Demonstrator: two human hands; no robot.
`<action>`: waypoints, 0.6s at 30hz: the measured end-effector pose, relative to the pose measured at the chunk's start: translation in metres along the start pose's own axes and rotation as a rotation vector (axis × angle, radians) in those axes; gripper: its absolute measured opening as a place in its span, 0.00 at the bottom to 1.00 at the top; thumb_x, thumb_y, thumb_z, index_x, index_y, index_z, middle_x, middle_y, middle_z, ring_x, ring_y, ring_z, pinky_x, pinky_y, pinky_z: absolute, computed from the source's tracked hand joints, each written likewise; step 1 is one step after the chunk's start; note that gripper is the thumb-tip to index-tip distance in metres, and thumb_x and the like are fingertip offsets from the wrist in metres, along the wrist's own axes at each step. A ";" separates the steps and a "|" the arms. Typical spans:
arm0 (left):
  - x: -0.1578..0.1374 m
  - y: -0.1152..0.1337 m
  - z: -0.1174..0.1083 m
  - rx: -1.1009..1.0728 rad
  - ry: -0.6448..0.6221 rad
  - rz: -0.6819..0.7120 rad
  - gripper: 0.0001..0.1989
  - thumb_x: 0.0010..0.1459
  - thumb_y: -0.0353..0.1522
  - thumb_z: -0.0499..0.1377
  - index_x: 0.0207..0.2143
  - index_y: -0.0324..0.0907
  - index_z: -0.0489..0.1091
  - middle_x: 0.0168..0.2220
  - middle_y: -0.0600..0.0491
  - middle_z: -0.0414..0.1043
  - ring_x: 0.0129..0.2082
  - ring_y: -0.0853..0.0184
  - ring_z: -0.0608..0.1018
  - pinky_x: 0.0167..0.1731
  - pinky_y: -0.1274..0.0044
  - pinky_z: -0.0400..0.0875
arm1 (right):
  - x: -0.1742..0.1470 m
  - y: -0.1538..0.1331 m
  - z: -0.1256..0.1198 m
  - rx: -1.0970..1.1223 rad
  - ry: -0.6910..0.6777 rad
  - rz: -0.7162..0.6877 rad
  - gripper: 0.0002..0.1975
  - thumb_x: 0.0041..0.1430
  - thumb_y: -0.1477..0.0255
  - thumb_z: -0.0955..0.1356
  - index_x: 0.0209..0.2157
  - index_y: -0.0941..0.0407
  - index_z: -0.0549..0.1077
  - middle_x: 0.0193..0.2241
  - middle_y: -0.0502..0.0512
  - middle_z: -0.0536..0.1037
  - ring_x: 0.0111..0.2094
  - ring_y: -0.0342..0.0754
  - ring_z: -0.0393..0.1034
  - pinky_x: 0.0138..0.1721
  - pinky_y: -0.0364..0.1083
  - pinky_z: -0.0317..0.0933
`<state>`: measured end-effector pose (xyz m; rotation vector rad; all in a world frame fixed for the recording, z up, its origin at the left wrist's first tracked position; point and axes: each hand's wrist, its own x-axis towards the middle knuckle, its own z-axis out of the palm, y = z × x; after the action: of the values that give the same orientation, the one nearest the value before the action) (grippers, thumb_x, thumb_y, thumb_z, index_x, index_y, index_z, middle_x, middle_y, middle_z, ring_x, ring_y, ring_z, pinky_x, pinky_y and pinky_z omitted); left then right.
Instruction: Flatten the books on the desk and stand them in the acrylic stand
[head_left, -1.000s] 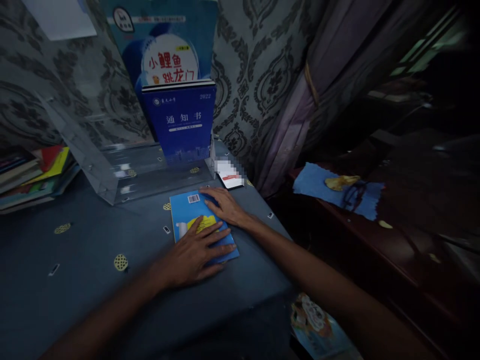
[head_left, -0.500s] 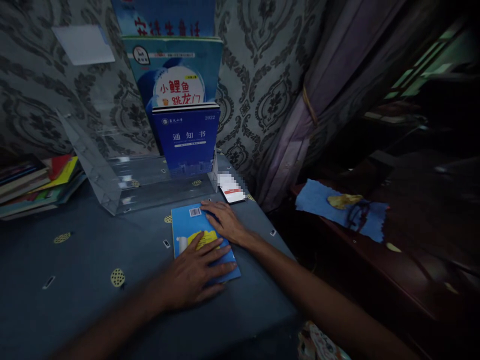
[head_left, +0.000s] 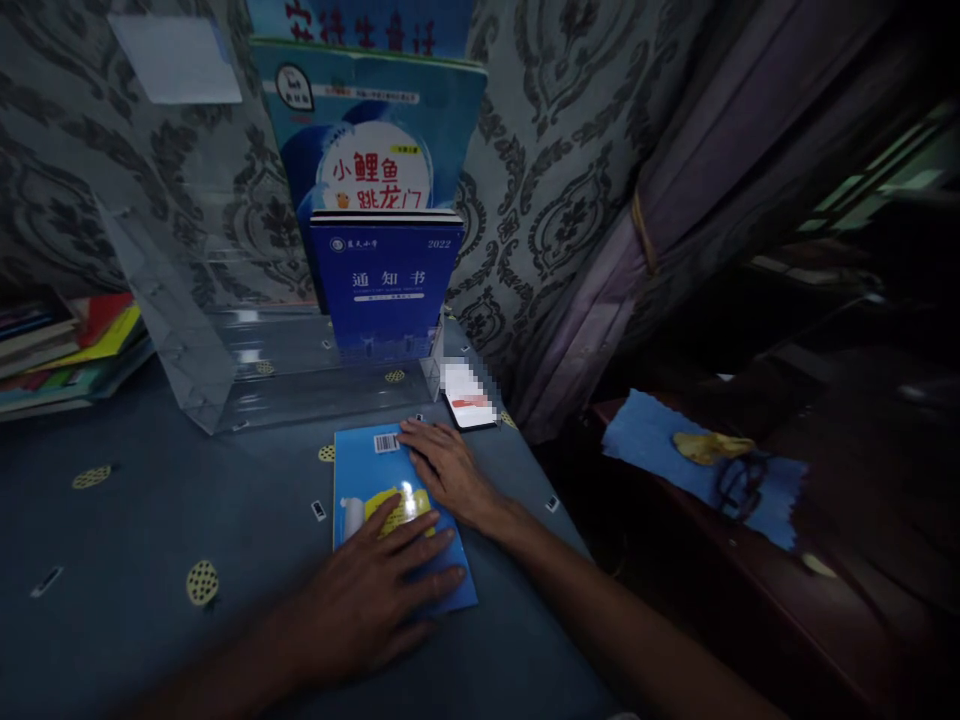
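Observation:
A blue book [head_left: 360, 460] with a barcode and a yellow patch lies flat on the table. My left hand [head_left: 382, 590] rests on its lower part, fingers spread. On the upper right part lies my right hand [head_left: 446, 475], its fingers stretched out toward the barcode. Behind the book stands a clear plastic rack [head_left: 206, 395]. Held upright at the rack's right end are a dark blue booklet [head_left: 390, 265], a taller teal book [head_left: 375, 130] and another blue book [head_left: 360, 25] behind them.
A phone [head_left: 471, 395] with a lit screen lies right of the rack. Stacked books [head_left: 67, 345] sit at the far left. Past the table's right edge, a blue cloth [head_left: 660, 440] with glasses [head_left: 739, 485] lies on a dark red surface. A tied curtain [head_left: 592, 290] hangs behind.
The view has shifted slightly, so the rack and books look closer. Both hands stay on the blue book in nearly the same places.

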<state>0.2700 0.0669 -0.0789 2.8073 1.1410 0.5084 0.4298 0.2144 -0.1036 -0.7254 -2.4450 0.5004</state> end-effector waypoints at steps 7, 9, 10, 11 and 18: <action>0.001 -0.001 0.001 0.002 -0.029 -0.006 0.23 0.69 0.42 0.56 0.63 0.50 0.65 0.66 0.52 0.66 0.67 0.58 0.66 0.69 0.57 0.54 | -0.001 0.002 0.004 -0.010 0.006 -0.005 0.18 0.67 0.77 0.63 0.56 0.54 0.74 0.59 0.61 0.76 0.63 0.53 0.67 0.64 0.60 0.60; 0.001 -0.001 0.001 -0.007 -0.045 -0.015 0.23 0.69 0.43 0.55 0.63 0.50 0.65 0.66 0.52 0.66 0.68 0.58 0.65 0.69 0.56 0.53 | -0.001 0.002 0.005 -0.025 0.004 -0.001 0.19 0.68 0.77 0.62 0.56 0.55 0.74 0.59 0.62 0.75 0.63 0.54 0.67 0.63 0.61 0.60; 0.001 -0.001 0.001 -0.012 -0.047 -0.016 0.23 0.69 0.43 0.55 0.63 0.50 0.65 0.66 0.52 0.65 0.68 0.58 0.64 0.69 0.56 0.53 | -0.001 0.001 0.005 -0.036 -0.002 -0.001 0.19 0.69 0.77 0.62 0.57 0.55 0.74 0.60 0.62 0.74 0.64 0.54 0.66 0.64 0.62 0.60; 0.001 -0.001 0.002 -0.016 -0.046 -0.017 0.22 0.69 0.42 0.55 0.63 0.50 0.65 0.66 0.52 0.65 0.68 0.59 0.64 0.69 0.56 0.52 | -0.002 0.000 0.005 -0.047 -0.011 -0.001 0.20 0.69 0.77 0.61 0.58 0.56 0.73 0.60 0.63 0.74 0.64 0.55 0.65 0.64 0.62 0.59; -0.003 -0.002 0.005 -0.064 -0.011 -0.008 0.23 0.70 0.41 0.54 0.64 0.46 0.64 0.62 0.47 0.70 0.67 0.59 0.67 0.70 0.56 0.49 | -0.027 -0.009 -0.002 -0.088 -0.063 -0.013 0.23 0.70 0.75 0.59 0.63 0.54 0.69 0.63 0.62 0.70 0.67 0.55 0.60 0.65 0.63 0.59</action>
<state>0.2687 0.0664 -0.0847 2.7472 1.1133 0.5191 0.4471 0.1914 -0.1080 -0.7402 -2.5425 0.4186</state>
